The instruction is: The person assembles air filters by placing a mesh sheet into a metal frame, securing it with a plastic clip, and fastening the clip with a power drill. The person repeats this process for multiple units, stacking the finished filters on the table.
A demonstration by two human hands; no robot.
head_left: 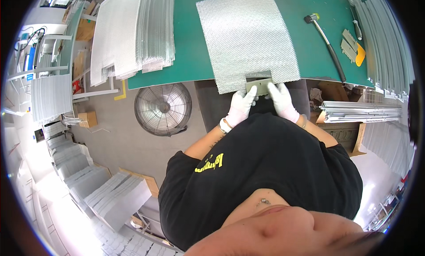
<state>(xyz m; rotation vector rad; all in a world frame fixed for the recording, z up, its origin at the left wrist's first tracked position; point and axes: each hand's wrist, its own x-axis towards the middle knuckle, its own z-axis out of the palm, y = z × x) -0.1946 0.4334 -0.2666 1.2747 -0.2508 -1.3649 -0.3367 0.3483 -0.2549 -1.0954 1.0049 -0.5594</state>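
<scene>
Two gloved hands, left hand (pixel 241 106) and right hand (pixel 281 101), pinch one metal plate (pixel 259 86) on one mesh sheet (pixel 245 37).

Gloved hands (pixel 261 103) on metal plate (pixel 260 86)

Single view only: head-worn fisheye, left unit of side-by-side pair. Looks steeply down over wearer's torso toward near edge of green table (pixel 186 57). Upright, not mirrored. Black vignette rings frame; straight table edges bow toward rim. Close range: gloved left hand (pixel 241 106) and right hand (pixel 281 101) sit just above frame centre. Floor with fan (pixel 163 108) at left. No second view, no shared area.
</scene>
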